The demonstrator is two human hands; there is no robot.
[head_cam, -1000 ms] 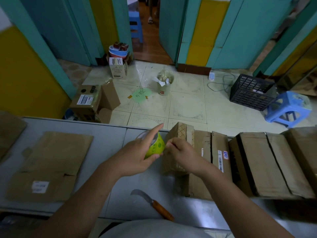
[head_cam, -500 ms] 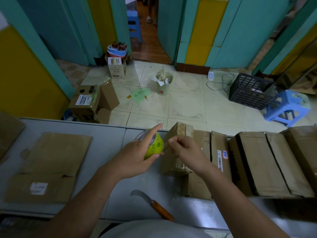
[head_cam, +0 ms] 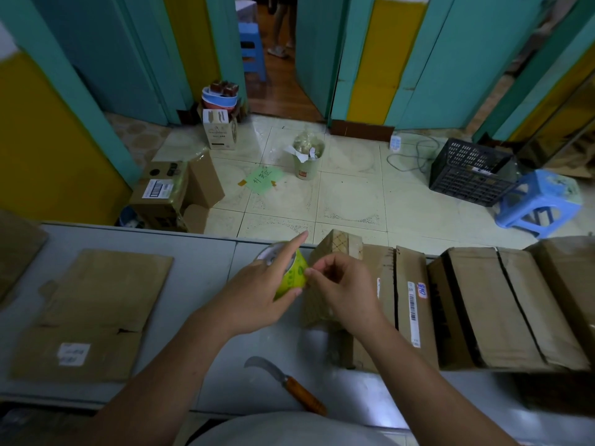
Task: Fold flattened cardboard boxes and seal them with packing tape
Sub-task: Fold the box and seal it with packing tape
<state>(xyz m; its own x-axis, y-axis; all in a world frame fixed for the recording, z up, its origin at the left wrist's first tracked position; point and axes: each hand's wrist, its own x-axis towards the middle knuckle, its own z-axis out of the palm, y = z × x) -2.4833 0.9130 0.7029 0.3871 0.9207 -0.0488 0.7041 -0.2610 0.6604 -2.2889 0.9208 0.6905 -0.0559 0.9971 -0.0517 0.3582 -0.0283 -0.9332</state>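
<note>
My left hand (head_cam: 257, 294) grips a green roll of packing tape (head_cam: 291, 275) above the grey table (head_cam: 206, 262), with its index finger stretched out over the roll. My right hand (head_cam: 341, 288) sits just right of the roll, its fingertips pinching at the roll's edge, where the tape end lies. Behind my right hand stands a small folded cardboard box (head_cam: 335, 252), tilted against a larger box (head_cam: 383, 300). A flattened cardboard box (head_cam: 96, 310) lies on the table at the left.
A curved knife with a wooden handle (head_cam: 286, 384) lies near the table's front edge. Several folded boxes (head_cam: 502, 304) line the table's right side. Beyond the table, the tiled floor holds an open carton (head_cam: 167, 194), a bin, a black crate (head_cam: 470, 172) and a blue stool (head_cam: 541, 204).
My right hand has moved left off the small box and now pinches at the tape roll's edge. My left hand still holds the roll in the same place.
</note>
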